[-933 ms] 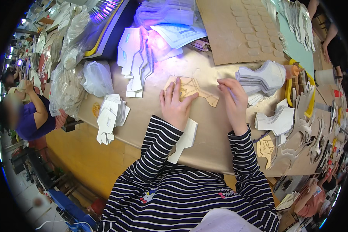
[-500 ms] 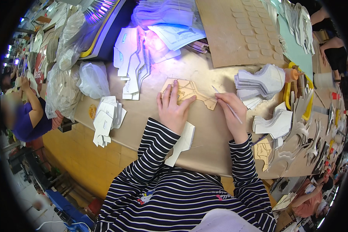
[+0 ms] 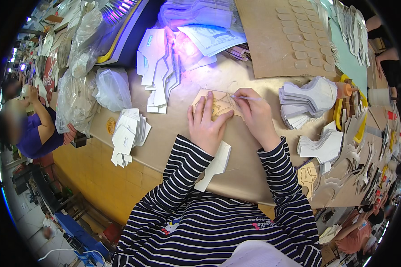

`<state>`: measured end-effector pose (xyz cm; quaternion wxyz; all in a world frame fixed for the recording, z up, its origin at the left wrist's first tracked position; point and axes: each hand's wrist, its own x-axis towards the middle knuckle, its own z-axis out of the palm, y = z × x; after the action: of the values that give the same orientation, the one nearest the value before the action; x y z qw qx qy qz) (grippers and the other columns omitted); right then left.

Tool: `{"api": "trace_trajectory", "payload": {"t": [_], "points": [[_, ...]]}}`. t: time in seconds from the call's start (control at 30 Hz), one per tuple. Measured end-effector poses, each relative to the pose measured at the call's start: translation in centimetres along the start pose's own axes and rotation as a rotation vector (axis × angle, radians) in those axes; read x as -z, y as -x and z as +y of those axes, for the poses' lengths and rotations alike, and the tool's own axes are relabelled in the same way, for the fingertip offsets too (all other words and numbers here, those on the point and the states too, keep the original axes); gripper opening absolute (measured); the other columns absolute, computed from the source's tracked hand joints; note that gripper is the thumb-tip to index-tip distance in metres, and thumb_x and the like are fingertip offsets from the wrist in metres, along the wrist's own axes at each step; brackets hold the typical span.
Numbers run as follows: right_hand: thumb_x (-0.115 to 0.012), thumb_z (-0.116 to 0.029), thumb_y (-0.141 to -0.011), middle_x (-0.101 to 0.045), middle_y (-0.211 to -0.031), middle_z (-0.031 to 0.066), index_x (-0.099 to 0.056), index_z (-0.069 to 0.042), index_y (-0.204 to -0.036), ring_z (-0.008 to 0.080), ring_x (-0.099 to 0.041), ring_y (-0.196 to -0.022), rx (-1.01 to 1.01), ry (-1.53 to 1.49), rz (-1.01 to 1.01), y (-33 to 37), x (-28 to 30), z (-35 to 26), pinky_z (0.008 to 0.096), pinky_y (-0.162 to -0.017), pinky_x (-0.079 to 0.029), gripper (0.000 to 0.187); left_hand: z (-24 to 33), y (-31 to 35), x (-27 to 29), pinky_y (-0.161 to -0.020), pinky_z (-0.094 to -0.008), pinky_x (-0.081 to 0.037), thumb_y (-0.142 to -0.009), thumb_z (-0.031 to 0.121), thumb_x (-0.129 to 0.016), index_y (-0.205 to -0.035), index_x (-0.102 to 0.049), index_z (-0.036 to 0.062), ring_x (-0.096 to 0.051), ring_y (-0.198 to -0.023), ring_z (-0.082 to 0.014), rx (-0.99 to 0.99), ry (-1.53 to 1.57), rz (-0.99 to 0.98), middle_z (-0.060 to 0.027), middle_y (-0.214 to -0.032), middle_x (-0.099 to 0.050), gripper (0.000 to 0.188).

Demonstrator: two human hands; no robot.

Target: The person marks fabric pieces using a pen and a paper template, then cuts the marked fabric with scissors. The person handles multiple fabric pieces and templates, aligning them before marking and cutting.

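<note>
A flat tan template [image 3: 220,106] with cut-out lines lies on the brown-covered table in front of me. My left hand [image 3: 208,127] rests flat over its left part, fingers spread. A slim silver-white marking pen [image 3: 246,97] is pinched in my right hand [image 3: 256,116], its tip at the template's upper edge. The right hand covers the template's right end. Below my left hand lies a white cut piece [image 3: 215,168], partly beneath my wrist. Whether another piece lies under the template I cannot tell.
Stacks of white cut pieces stand at left [image 3: 128,135], upper left [image 3: 158,66] and right [image 3: 307,101]. A second tan template [image 3: 307,178] lies near my right sleeve. Behind are a brown board [image 3: 289,40] and a clear plastic bag [image 3: 112,89]. A person [image 3: 38,124] sits at far left.
My right hand with the pen has moved left and up, from the template's right end to its upper edge. The left hand stays on the template. The whole view has shifted slightly.
</note>
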<state>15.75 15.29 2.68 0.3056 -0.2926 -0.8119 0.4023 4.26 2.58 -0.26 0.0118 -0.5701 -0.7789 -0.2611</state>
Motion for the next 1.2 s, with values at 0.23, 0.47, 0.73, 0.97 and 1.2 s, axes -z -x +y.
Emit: {"api": "trace_trajectory", "payload": {"t": [0.23,0.47,0.73,0.97,1.2], "points": [[-0.061,0.005,-0.086,-0.066,-0.101,0.0140,-0.060,-0.001,-0.106,0.0331,-0.066,-0.095,0.141,0.165,-0.078,0.3,0.0,-0.2,0.0403,-0.080,-0.054,0.021,0.1,-0.1,0.0,-0.109,-0.0559,-0.033,-0.083,0.021,-0.073,-0.106,-0.077,0.0292,-0.049,-0.130,-0.0395,0.007,0.005,0.015,-0.0184,-0.148,-0.051,0.025],[-0.065,0.004,-0.089,-0.067,-0.100,0.0138,-0.067,-0.001,-0.106,0.0302,-0.067,-0.091,0.114,0.113,0.011,1.2,1.0,-1.1,0.0354,-0.078,-0.054,0.018,0.3,-0.1,0.2,-0.109,-0.0565,-0.032,-0.083,0.022,-0.073,-0.105,-0.077,0.0287,-0.048,-0.131,-0.0390,0.024,0.019,0.006,-0.0174,-0.148,-0.050,0.023],[-0.071,0.004,-0.083,-0.069,-0.106,0.0132,-0.069,-0.001,-0.111,0.0282,-0.066,-0.094,-0.015,0.131,0.009,4.5,4.4,-0.1,0.0342,-0.080,-0.053,0.028,0.8,-0.5,1.2,-0.112,-0.0554,-0.028,-0.083,0.027,-0.076,-0.103,-0.077,0.0246,-0.046,-0.133,-0.0387,0.067,0.076,-0.041,-0.0182,-0.147,-0.050,0.021],[-0.080,-0.002,-0.074,-0.069,-0.109,0.0115,-0.067,-0.005,-0.115,0.0321,-0.063,-0.102,0.034,0.161,-0.045,6.0,4.6,0.9,0.0399,-0.090,-0.052,0.043,1.3,-1.0,0.3,-0.111,-0.0544,-0.029,-0.080,0.031,-0.080,-0.093,-0.076,0.0213,-0.048,-0.131,-0.0376,0.103,0.019,0.024,-0.0151,-0.141,-0.055,0.016],[-0.081,-0.004,-0.073,-0.070,-0.108,0.0108,-0.068,-0.004,-0.113,0.0306,-0.064,-0.102,0.000,0.145,-0.047,6.1,4.5,1.2,0.0392,-0.089,-0.052,0.042,1.4,-1.1,0.2,-0.108,-0.0503,-0.033,-0.078,0.027,-0.082,-0.089,-0.075,0.0207,-0.052,-0.126,-0.0346,0.110,-0.004,0.030,-0.0129,-0.138,-0.058,0.015]]}}
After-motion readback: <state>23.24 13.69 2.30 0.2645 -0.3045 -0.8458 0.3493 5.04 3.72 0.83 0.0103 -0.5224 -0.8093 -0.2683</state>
